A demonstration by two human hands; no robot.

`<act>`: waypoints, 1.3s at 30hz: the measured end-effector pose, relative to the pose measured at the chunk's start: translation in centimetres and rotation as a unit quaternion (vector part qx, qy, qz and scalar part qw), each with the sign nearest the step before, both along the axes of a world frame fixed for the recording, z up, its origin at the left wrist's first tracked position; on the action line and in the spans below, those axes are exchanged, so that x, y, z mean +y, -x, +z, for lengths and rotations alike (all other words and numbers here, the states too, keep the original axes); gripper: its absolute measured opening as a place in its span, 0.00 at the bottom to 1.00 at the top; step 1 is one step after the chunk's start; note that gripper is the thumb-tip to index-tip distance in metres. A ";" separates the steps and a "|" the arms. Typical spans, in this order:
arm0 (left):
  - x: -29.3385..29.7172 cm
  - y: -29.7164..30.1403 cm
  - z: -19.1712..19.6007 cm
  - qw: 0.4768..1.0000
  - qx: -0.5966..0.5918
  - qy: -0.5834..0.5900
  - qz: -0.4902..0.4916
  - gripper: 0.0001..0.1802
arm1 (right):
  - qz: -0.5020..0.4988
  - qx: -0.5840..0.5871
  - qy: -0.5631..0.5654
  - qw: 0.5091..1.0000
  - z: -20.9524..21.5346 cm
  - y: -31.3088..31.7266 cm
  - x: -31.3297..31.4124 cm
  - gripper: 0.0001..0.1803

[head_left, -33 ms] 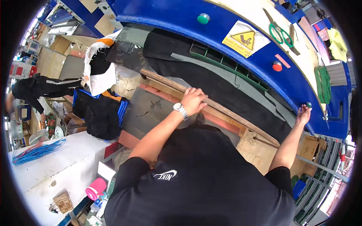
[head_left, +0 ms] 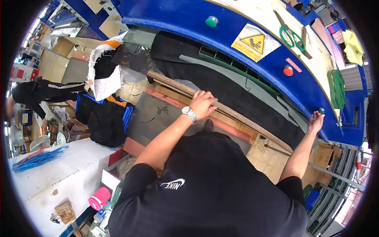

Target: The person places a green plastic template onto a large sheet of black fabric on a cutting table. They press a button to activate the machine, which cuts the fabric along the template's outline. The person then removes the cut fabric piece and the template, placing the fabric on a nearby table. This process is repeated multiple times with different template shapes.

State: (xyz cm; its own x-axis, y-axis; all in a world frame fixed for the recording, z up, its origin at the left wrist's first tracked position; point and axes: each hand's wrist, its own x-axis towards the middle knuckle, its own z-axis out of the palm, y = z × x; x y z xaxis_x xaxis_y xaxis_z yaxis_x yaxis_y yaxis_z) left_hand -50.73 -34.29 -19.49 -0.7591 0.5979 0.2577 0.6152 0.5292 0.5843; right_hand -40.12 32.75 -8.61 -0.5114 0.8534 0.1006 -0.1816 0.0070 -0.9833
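My left hand, with a metal watch on its wrist, is closed over a long wooden rail along the near side of the machine bed. At the far right, my right hand has its fingers closed at a green push button on the blue machine beam. Black sheet material lies on the bed between rail and beam, with grey strips on it. A green gridded frame shows partly under the beam's edge.
Green-handled scissors lie on the beam's pale top. Another green button, a red button and a warning sign are on its front. A co-worker bends at the left, beyond a blue crate holding black material.
The blue beam with its buttons appears slightly nearer to me, and my right hand has shifted slightly with it. My left hand stays on the wooden rail.
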 end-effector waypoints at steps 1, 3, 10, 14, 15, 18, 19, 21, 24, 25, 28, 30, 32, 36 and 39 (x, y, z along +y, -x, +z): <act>0.5 0.7 0.1 1.000 0.010 0.005 0.004 0.19 | -0.008 -0.013 0.000 1.000 -0.6 -0.2 -1.4 0.22; 1.9 2.5 0.6 1.000 0.022 0.010 0.005 0.19 | 0.021 -0.088 -0.032 0.995 -1.5 -0.5 -4.4 0.21; 5.2 6.7 2.7 0.996 -0.010 0.081 0.030 0.18 | 0.304 -0.413 -0.343 0.787 -1.8 0.3 -24.1 0.15; 5.4 6.8 1.6 0.997 0.023 0.068 0.018 0.17 | 0.251 -0.401 -0.498 0.726 -3.2 -0.3 -26.8 0.20; 5.1 6.9 1.3 0.998 0.034 0.059 0.014 0.18 | 0.239 -0.413 -0.493 0.728 -3.2 -0.3 -27.1 0.21; 5.6 7.0 1.4 0.997 0.027 0.071 0.017 0.19 | 0.231 -0.423 -0.493 0.724 -4.1 -0.7 -26.8 0.23; 5.7 7.1 1.3 0.997 0.027 0.075 0.018 0.19 | 0.219 -0.428 -0.493 0.726 -4.4 -0.8 -26.9 0.22; 6.0 7.3 1.4 0.996 0.032 0.087 0.009 0.19 | 0.197 -0.453 -0.485 0.722 -5.1 -0.7 -27.1 0.21; 5.9 8.0 0.8 0.995 0.031 0.097 0.005 0.20 | 0.174 -0.455 -0.490 0.723 -5.4 -0.1 -27.7 0.21; 6.0 8.2 0.8 0.994 0.029 0.101 0.003 0.21 | 0.169 -0.453 -0.493 0.723 -5.4 -0.1 -27.7 0.21; 6.7 7.9 1.7 0.992 0.035 0.120 0.012 0.21 | 0.167 -0.460 -0.495 0.718 -5.4 -0.2 -27.3 0.20; 6.4 7.8 2.0 0.992 0.023 0.127 0.006 0.21 | 0.166 -0.463 -0.495 0.716 -5.4 -0.6 -27.7 0.19; 5.9 7.0 2.1 0.992 0.008 0.129 -0.001 0.20 | 0.172 -0.468 -0.496 0.711 -5.5 -1.1 -28.0 0.18; 3.8 3.1 2.5 0.992 -0.014 0.123 -0.010 0.20 | 0.235 -0.492 -0.463 0.699 -4.7 -4.5 -29.5 0.16; 0.9 -0.1 3.0 0.992 -0.054 0.111 -0.008 0.18 | 0.349 -0.543 -0.416 0.641 -2.8 -4.9 -30.5 0.17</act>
